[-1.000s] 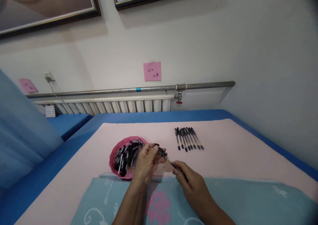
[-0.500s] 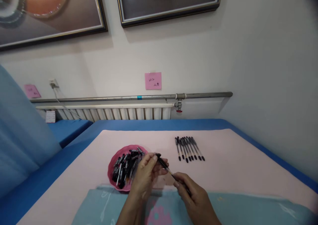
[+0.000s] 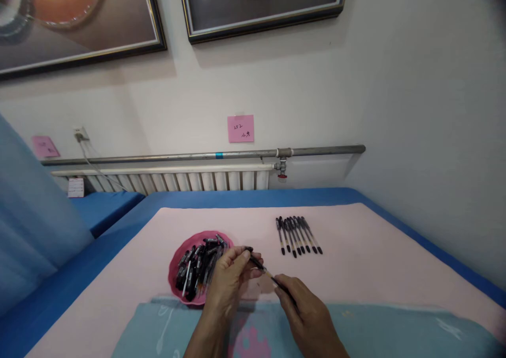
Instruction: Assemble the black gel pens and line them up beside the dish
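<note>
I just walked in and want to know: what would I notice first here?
Two bare hands, the left hand and the right hand, hold one slim black pen between them, low in the middle. Just left sits a round pink plastic dish heaped with black pen parts. Farther back to the right, a neat row of black pens lies on the pale pink tabletop.

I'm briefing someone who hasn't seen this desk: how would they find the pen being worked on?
Start at the pink sheet covering the table. Right of the red dish of pen parts, both hands meet: the left hand and right hand grip one black pen. It alone is off the surface, unlike the row of pens lying beyond.
</note>
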Demonstrator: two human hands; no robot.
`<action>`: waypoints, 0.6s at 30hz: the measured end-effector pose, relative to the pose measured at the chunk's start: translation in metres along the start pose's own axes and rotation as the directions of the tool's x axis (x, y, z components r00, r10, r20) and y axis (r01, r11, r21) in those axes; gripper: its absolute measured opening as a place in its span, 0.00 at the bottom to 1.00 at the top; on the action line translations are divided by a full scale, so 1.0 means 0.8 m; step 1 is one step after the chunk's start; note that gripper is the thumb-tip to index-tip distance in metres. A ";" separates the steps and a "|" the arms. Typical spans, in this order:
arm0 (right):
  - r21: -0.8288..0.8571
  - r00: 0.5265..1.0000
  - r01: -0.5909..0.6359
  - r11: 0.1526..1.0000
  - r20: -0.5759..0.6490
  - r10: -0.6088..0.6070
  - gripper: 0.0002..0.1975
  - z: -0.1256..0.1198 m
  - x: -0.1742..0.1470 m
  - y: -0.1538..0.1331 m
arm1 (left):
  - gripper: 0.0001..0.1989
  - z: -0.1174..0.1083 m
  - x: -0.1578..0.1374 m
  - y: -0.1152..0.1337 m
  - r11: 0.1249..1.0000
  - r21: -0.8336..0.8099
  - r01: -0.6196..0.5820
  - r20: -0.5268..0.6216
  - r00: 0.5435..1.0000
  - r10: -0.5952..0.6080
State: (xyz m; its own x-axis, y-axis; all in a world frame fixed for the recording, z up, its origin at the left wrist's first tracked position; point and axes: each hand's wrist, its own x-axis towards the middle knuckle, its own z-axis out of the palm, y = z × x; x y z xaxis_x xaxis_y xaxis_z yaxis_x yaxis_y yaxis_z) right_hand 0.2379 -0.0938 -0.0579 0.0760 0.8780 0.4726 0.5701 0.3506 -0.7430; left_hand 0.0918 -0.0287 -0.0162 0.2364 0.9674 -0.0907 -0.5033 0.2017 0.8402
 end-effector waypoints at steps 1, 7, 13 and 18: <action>0.012 1.000 -0.013 1.000 0.006 0.013 0.11 -0.001 0.000 0.000 | 0.15 0.000 0.000 -0.001 1.000 0.002 0.001 -0.001 1.000 -0.001; 0.179 0.961 -0.256 0.950 0.158 0.229 0.10 -0.007 0.003 -0.006 | 0.16 -0.003 0.002 -0.003 0.999 0.033 0.027 -0.010 1.000 -0.026; 0.248 0.908 -0.372 0.895 0.296 0.295 0.10 -0.008 0.007 -0.007 | 0.17 -0.005 0.003 -0.002 0.996 0.077 0.049 -0.007 0.999 -0.049; 0.089 0.978 -0.150 0.985 0.160 0.135 0.11 -0.005 0.003 -0.008 | 0.16 -0.003 0.002 -0.004 0.996 0.069 0.059 -0.022 0.998 -0.058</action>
State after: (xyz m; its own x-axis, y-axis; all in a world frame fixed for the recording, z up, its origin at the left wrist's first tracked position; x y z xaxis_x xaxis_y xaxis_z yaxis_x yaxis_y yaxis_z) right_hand 0.2378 -0.0953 -0.0504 0.0199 0.9580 0.2860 0.4772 0.2423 -0.8447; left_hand 0.0920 -0.0273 -0.0202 0.2470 0.9572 -0.1509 -0.4301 0.2478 0.8681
